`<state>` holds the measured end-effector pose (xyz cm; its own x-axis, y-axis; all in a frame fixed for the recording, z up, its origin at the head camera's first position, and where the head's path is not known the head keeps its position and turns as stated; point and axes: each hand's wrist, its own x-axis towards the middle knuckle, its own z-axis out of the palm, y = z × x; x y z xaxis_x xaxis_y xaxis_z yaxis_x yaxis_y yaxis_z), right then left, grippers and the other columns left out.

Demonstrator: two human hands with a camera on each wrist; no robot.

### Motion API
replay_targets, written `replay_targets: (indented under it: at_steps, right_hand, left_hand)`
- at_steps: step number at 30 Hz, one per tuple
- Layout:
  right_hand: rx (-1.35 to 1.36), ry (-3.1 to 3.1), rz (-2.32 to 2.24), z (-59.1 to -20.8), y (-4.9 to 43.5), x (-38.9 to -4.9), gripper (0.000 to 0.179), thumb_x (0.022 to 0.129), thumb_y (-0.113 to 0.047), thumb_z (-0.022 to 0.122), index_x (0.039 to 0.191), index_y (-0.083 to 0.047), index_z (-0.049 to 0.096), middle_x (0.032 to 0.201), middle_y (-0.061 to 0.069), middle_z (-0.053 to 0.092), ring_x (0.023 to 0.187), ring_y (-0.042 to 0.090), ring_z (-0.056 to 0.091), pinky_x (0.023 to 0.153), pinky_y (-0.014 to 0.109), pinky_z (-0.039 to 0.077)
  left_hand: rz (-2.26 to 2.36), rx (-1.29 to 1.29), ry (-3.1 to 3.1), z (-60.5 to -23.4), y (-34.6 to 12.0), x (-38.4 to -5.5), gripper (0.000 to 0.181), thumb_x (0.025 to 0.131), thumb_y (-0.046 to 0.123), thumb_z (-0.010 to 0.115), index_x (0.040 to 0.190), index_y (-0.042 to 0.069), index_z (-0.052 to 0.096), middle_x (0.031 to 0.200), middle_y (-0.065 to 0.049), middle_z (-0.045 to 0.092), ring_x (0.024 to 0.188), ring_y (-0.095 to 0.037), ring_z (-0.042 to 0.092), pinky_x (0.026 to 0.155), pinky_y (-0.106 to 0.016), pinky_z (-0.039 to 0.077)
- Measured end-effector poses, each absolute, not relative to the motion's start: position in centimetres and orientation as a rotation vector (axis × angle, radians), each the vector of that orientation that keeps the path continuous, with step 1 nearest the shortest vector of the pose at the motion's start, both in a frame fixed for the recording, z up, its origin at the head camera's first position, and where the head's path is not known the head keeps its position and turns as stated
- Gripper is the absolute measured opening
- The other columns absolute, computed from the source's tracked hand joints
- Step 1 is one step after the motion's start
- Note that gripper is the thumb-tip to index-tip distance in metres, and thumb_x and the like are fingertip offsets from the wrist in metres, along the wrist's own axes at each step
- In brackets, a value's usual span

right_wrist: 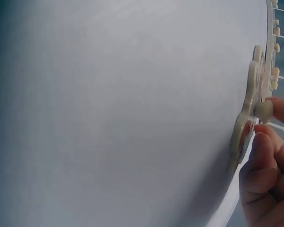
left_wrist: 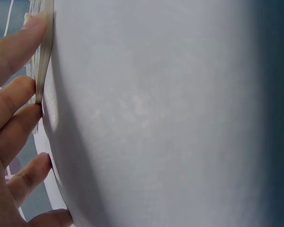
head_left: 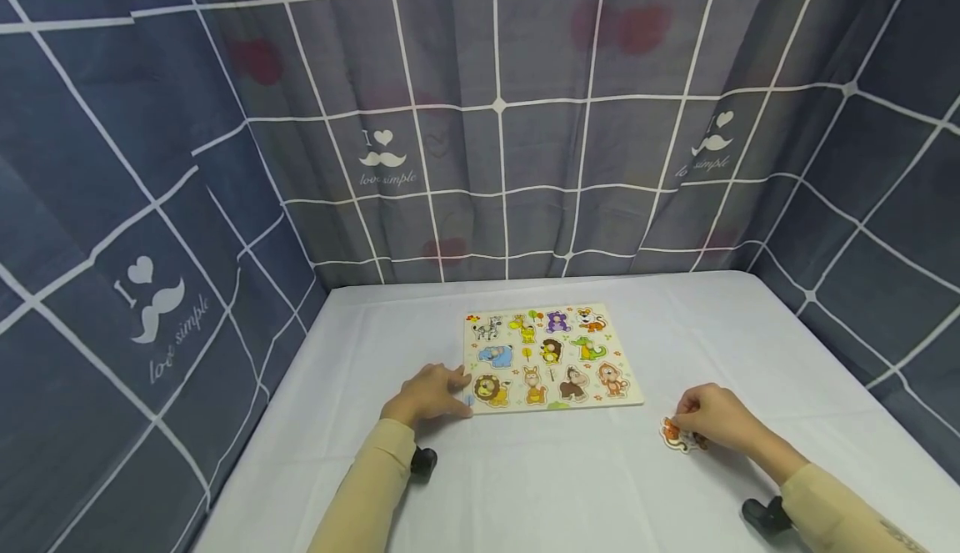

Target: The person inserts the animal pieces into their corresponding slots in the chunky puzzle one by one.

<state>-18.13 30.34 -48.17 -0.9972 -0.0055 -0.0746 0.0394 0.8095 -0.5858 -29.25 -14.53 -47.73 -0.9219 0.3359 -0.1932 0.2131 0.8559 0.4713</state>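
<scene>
A wooden animal peg puzzle board (head_left: 517, 365) lies flat on the table, filled with pictured animals such as a lion (head_left: 491, 389), an elephant and a crocodile. At its left edge my left hand (head_left: 431, 392) rests with spread fingers, touching the board's edge (left_wrist: 46, 52) in the left wrist view. To the right of the board my right hand (head_left: 716, 419) pinches the small pale knob (right_wrist: 264, 111) of a puzzle piece (head_left: 672, 434) with orange on it. The piece is near the tabletop; part of its picture is hidden by the fingers.
A white cloth covers the table (head_left: 555, 486). Dark grey curtains (head_left: 465, 153) with white grid lines stand behind and on both sides. Several knobs (right_wrist: 275, 73) stick up from the board in the right wrist view. Black wrist straps or mounts (head_left: 423, 463) sit by both sleeves.
</scene>
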Motion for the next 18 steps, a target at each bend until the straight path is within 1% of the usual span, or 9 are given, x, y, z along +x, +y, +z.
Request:
replay_targets:
  at_steps: [3, 9, 13, 18]
  right_hand:
    - [0.034, 2.918, -0.937, -47.89, 30.24, -17.83, 0.01, 0.08, -0.011, 0.072, 0.073, -0.009, 0.065, 0.062, -0.001, 0.059, 0.055, 0.014, 0.053, 0.046, 0.023, 0.042]
    - [0.074, 2.896, -0.907, -47.78, 30.06, -17.27, 0.018, 0.081, -0.016, 0.076, 0.069, -0.01, 0.064, 0.059, -0.002, 0.058, 0.054, 0.013, 0.049, 0.046, 0.021, 0.037]
    - [0.093, 2.877, -0.92, -47.96, 29.94, -17.14, 0.019, 0.082, -0.016, 0.075, 0.067, -0.01, 0.064, 0.059, -0.002, 0.058, 0.054, 0.012, 0.049, 0.046, 0.021, 0.037]
    - [0.096, 2.881, -0.937, -47.96, 29.75, -17.16, 0.017, 0.08, -0.012, 0.072, 0.066, -0.009, 0.063, 0.057, -0.002, 0.057, 0.052, 0.012, 0.05, 0.045, 0.021, 0.039]
  left_hand:
    - [0.659, 0.419, 2.763, -47.76, -14.57, -29.27, 0.065, 0.07, 0.04, 0.088, 0.13, 0.023, 0.067, 0.15, 0.005, 0.052, 0.143, -0.033, 0.042, 0.109, -0.068, 0.037]
    - [0.663, 0.399, 2.76, -47.81, -14.53, -29.46, 0.065, 0.07, 0.039, 0.088, 0.13, 0.024, 0.067, 0.151, 0.007, 0.051, 0.143, -0.032, 0.042, 0.11, -0.068, 0.036]
    - [0.655, 0.409, 2.765, -47.8, -14.53, -29.5, 0.065, 0.07, 0.039, 0.088, 0.13, 0.024, 0.067, 0.151, 0.007, 0.051, 0.144, -0.033, 0.04, 0.111, -0.068, 0.035]
    - [0.669, 0.395, 2.755, -47.8, -14.71, -29.32, 0.066, 0.07, 0.041, 0.088, 0.13, 0.024, 0.067, 0.151, 0.008, 0.05, 0.148, -0.035, 0.035, 0.114, -0.069, 0.031]
